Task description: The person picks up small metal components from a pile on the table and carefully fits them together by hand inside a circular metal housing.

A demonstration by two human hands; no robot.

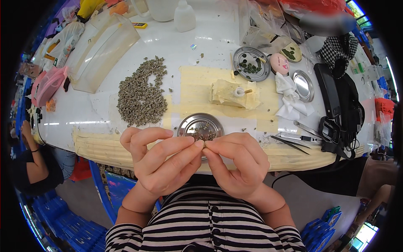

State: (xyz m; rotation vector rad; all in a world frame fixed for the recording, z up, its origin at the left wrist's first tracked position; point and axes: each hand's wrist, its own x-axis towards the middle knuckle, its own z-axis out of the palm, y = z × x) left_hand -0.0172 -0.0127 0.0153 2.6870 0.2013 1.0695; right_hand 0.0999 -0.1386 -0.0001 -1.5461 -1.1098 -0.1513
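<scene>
My left hand (168, 157) and my right hand (239, 164) meet fingertip to fingertip over the near rim of a round metal dish (189, 124). Thumb and forefinger of each are pinched together on something tiny, mostly hidden by the fingertips. Small loose bits (205, 133) lie in the dish. To the left is a big heap of small metallic pieces (142, 98), greyish and shiny. Behind the dish stands a tape-wrapped block (228, 94) with a small clear cup (239, 91) and a short brown stick on top.
At right lie tweezers (289, 145), a utility knife (298, 137), crumpled tissue (289, 98) and a black bag (350, 105). Farther back sit a metal dish of dark green pieces (243, 52), a white bottle (184, 17) and a clear bin (98, 54). Another person's arm (33, 143) shows at far left.
</scene>
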